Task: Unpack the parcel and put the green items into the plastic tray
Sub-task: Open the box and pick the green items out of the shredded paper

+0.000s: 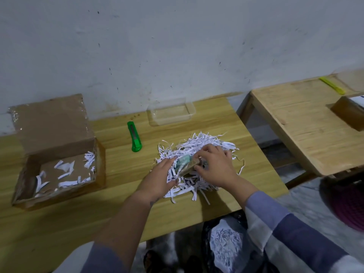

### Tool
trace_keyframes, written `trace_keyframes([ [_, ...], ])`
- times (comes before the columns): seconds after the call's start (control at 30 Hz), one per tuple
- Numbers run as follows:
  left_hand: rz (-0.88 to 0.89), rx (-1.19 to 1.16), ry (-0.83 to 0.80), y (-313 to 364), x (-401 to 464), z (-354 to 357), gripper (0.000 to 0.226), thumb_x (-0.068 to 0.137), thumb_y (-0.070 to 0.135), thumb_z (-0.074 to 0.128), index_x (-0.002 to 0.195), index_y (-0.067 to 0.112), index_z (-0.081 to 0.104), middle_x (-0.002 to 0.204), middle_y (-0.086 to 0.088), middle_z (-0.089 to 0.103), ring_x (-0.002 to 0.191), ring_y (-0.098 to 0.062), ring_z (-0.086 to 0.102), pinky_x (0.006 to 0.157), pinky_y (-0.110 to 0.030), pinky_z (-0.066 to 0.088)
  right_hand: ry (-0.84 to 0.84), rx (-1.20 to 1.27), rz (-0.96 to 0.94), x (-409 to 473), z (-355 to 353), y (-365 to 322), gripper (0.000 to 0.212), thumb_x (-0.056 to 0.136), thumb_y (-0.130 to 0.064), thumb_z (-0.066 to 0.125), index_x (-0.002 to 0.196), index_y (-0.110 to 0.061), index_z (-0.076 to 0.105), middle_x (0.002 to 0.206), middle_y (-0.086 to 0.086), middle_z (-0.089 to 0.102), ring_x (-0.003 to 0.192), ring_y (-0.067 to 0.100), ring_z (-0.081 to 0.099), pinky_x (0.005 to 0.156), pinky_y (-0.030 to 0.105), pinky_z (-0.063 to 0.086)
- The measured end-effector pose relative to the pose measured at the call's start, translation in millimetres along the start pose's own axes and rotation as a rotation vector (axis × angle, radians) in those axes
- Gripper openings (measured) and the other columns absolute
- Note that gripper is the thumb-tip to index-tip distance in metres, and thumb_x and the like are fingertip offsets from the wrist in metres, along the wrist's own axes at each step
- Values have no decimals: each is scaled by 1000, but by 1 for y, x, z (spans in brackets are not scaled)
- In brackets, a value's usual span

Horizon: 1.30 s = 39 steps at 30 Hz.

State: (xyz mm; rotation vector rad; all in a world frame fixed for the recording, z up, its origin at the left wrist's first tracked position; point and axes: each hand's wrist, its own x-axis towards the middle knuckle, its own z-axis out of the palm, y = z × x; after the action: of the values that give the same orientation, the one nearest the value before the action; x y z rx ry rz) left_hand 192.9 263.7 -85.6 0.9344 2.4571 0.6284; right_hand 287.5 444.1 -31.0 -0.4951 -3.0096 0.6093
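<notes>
A heap of white shredded paper [204,142] lies on the wooden table [118,194]. Both hands are in it. My right hand [214,166] pinches a small brown cork-like block [190,167] with a pale green item [182,161] against it. My left hand [161,178] rests flat on the shreds, fingertips touching that green item, fingers apart. The clear plastic tray [171,114] stands empty at the table's far edge. The opened cardboard parcel [57,160] sits at the left, flap up, with a few paper strips inside.
A green utility knife [134,139] lies between parcel and tray. A second wooden table [307,123] to the right carries a yellow cutter [331,85] and a cardboard box [348,113]. A black bag of shredded paper [224,245] sits on the floor below.
</notes>
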Motion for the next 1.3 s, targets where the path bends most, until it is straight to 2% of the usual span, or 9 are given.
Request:
trace_keyframes([
  [0.2,0,65,-14,5,-4,-3,71,94,27,58,152,29,17,158,6,20,143,-17,26,108,-29,31,8,222,120,1,-27,6,24,79,-43,69,103,-42,66,139,-6,30,132,17,21,99,34,13],
  [0.33,-10,105,-23,10,-7,-5,66,94,31,57,150,29,22,156,6,22,139,-21,33,102,-31,37,72,528,175,3,-40,5,16,78,-41,70,91,-46,63,124,-9,43,123,16,33,108,45,24],
  [0.4,-39,95,-54,11,-7,-5,69,94,36,55,152,32,17,159,4,15,144,-20,24,107,-32,33,111,699,190,4,-42,0,10,80,-37,68,90,-40,65,113,-6,57,112,16,48,99,43,37],
  [0.5,-65,48,-94,12,-6,-6,72,92,48,53,152,30,17,161,5,12,147,-17,15,113,-33,25,130,955,283,4,-43,-8,12,87,-17,64,98,-14,65,92,4,65,82,14,59,72,24,47],
  [0.7,-73,-117,102,27,-5,-10,68,78,79,36,137,45,35,152,11,30,140,-18,28,113,-48,27,62,1133,346,-4,-30,-13,4,88,-11,63,90,-14,61,82,7,68,55,2,61,60,20,46],
  [0.93,-118,-107,407,50,-2,-30,26,97,40,39,119,29,50,125,9,54,120,-17,47,103,-40,31,90,1259,387,-4,-25,-20,16,93,-5,54,107,-12,58,90,9,68,70,15,67,73,26,55],
  [1.03,-187,-138,450,55,-3,-32,40,92,37,54,127,23,43,130,3,50,126,-20,42,109,-42,30,62,1330,431,-2,-24,-17,19,94,-4,51,110,-3,61,88,9,67,69,17,65,75,26,57],
  [1.17,-68,-251,370,58,2,-31,57,85,43,64,133,28,37,138,12,49,124,-7,39,113,-45,28,-14,1418,462,-2,-21,-11,23,95,-5,48,114,-3,60,80,9,66,64,16,62,72,27,57],
  [1.3,-58,-535,363,61,12,-38,20,88,21,65,106,27,62,119,3,62,106,-16,57,82,-29,50,-76,1508,472,-2,-20,-9,21,96,-8,46,113,-7,60,76,11,62,54,13,59,60,24,53],
])
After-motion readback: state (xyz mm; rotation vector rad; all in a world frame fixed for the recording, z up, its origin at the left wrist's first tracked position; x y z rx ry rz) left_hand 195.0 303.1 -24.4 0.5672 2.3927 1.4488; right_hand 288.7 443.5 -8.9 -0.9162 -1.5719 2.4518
